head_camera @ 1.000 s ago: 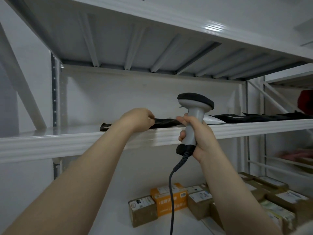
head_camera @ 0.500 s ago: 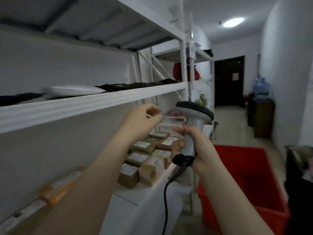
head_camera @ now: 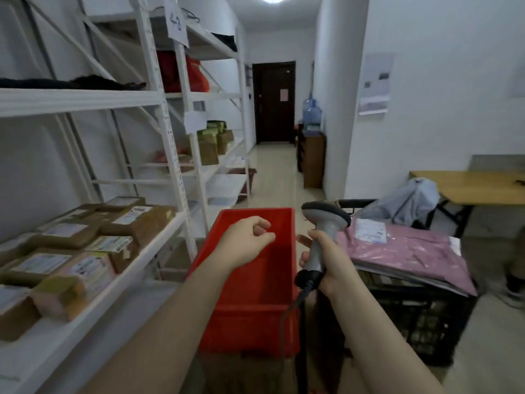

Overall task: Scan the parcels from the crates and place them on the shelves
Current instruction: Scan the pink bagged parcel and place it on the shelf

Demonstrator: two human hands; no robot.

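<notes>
Scanner upright within right hand fingers, just beside loose left hand

single head-worn wide view, facing forward and down the aisle, hands close below, shelves left

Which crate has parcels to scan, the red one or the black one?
The black crate, right of the scanner in the right hand: pink parcels are piled on top of it. The red crate shows only its bare inside.
</notes>
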